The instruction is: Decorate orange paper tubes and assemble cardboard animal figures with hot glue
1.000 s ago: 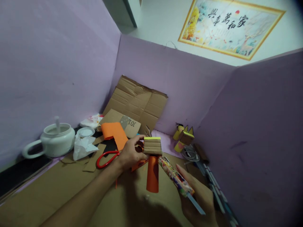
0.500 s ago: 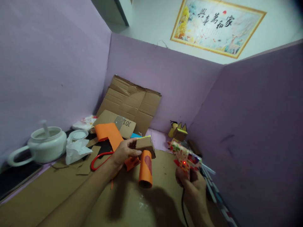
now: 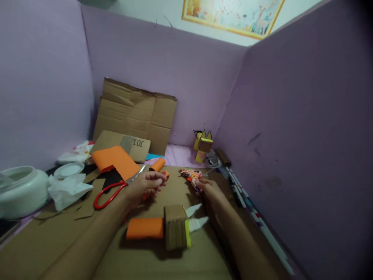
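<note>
My left hand [image 3: 147, 186] hovers over small orange paper pieces, its fingers loosely curled and apart with nothing visible in them. Just past its fingertips are a small orange piece [image 3: 166, 175] and an orange paper roll [image 3: 157, 165]. In my right hand [image 3: 212, 190] is a floral-patterned glue gun [image 3: 190, 177], low over the cardboard mat and pointing left. Nearer to me, a figure lies on its side: a cardboard box head [image 3: 175, 227] with yellow edging and white pointed ears, joined to an orange tube [image 3: 145, 228]. Red-handled scissors [image 3: 109, 196] lie beside my left wrist.
Orange paper [image 3: 116, 159] and cardboard sheets [image 3: 135, 112] lie at the back left. A white pot [image 3: 25, 190] and crumpled tissue [image 3: 65, 190] stand left. A finished-looking yellow cat figure [image 3: 204, 146] is at the back, with purple walls [image 3: 163, 58] around.
My left hand has let go of the box-headed figure, which now lies on the mat nearer me. My right hand has lowered the glue gun and turned it. The view has shifted down and right.
</note>
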A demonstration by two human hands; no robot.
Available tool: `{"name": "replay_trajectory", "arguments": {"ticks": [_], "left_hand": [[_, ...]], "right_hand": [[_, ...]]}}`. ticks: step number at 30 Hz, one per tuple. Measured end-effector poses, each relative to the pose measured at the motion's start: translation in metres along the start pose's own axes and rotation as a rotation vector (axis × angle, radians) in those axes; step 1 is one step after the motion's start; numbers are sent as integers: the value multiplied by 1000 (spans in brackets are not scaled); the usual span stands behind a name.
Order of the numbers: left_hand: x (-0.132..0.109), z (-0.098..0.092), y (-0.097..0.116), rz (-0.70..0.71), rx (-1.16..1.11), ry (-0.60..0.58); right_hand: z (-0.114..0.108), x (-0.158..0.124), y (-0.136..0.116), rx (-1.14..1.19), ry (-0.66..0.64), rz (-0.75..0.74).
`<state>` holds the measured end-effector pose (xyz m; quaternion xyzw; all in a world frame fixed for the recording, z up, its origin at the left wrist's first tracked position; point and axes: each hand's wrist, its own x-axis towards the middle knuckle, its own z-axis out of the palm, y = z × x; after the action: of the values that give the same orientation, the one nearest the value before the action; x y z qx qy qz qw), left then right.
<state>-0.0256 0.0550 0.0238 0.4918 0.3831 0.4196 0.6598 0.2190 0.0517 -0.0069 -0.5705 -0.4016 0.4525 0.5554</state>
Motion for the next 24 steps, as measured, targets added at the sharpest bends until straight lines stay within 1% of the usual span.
{"name": "replay_trajectory", "arguments": {"ticks": [2, 4, 5, 7, 8, 9, 10, 11, 13, 15, 17, 18, 20, 22, 24], "left_hand": [[-2, 2, 1, 24, -8, 27], [-3, 3, 3, 30, -14, 68], [-4, 3, 4, 28, -16, 90], [-4, 4, 6, 19, -17, 125], [-4, 4, 6, 16, -17, 130], [-4, 3, 7, 16, -17, 132], [-4, 3, 7, 18, -16, 133], [-4, 3, 7, 20, -16, 134], [-4, 3, 7, 37, -15, 135], [-5, 3, 9, 60, -10, 135], [-6, 3, 12, 78, -7, 137], [-7, 2, 15, 81, -6, 142], [-10, -1, 21, 99, -18, 159], [-13, -6, 29, 152, -57, 183], [-16, -12, 38, 228, -130, 240]], "right_hand": [[-10, -12, -11, -69, 50, -61], [-20, -34, -27, -120, 65, -155], [-25, -47, -35, -210, -52, -289], [-31, -77, -51, -342, -397, -492], [-33, -90, -57, -427, -499, -580], [-34, -102, -60, -508, -534, -677], [-33, -111, -61, -601, -528, -736], [-31, -117, -60, -696, -518, -774], [-22, -123, -52, -838, -562, -835], [-10, -125, -42, -927, -606, -833], [0, -126, -35, -971, -605, -808], [3, -127, -33, -988, -595, -773], [4, -125, -35, -978, -574, -648], [2, -115, -42, -856, -572, -493], [-2, -99, -49, -596, -609, -343]]}}
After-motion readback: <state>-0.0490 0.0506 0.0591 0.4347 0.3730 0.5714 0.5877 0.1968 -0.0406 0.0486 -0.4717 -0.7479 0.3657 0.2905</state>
